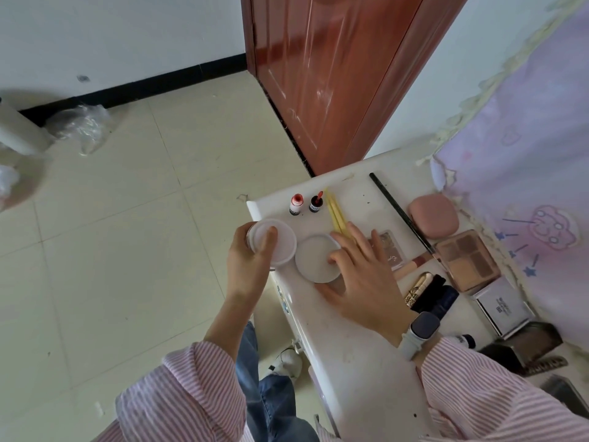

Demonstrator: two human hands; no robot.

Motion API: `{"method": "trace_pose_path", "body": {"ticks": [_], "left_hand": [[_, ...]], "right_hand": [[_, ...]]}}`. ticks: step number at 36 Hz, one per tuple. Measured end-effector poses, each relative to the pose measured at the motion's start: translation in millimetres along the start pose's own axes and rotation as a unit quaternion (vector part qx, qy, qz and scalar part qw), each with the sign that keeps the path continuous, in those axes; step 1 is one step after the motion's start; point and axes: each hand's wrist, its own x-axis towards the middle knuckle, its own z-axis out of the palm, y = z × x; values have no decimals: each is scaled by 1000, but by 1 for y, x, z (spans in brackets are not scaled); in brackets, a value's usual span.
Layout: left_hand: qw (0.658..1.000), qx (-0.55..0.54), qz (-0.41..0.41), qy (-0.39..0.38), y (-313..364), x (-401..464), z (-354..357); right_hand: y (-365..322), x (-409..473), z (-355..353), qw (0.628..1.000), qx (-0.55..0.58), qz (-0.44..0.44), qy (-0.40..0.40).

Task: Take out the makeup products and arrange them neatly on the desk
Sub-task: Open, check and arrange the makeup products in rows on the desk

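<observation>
Near the desk's (360, 371) left edge, gripped a white jar (274, 247) with left hand (251, 260); pressed flat-fingered right hand (360, 282) on a round compact (315, 258). Most makeup already laid out; some tidying seemingly left.

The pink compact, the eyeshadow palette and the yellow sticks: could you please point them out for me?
pink compact (434, 216), head view, middle of its closed lid.
eyeshadow palette (467, 258), head view, centre of the pans.
yellow sticks (335, 212), head view, mid-length.
</observation>
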Motion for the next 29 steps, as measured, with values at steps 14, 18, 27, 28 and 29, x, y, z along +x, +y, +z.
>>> {"method": "trace_pose_path", "body": {"ticks": [14, 18, 27, 28, 29], "left_hand": [[988, 145, 29, 51, -4, -14, 36], [986, 160, 40, 40, -8, -22, 45], [991, 116, 68, 4, -14, -29, 46], [990, 117, 72, 3, -15, -28, 46], [990, 122, 78, 4, -17, -28, 46]], "right_hand": [[22, 6, -3, 998, -12, 52, 20], [30, 6, -6, 998, 6, 59, 6], [48, 7, -33, 989, 85, 78, 91], [55, 9, -38, 985, 84, 116, 95], [63, 12, -43, 982, 76, 150, 90]]}}
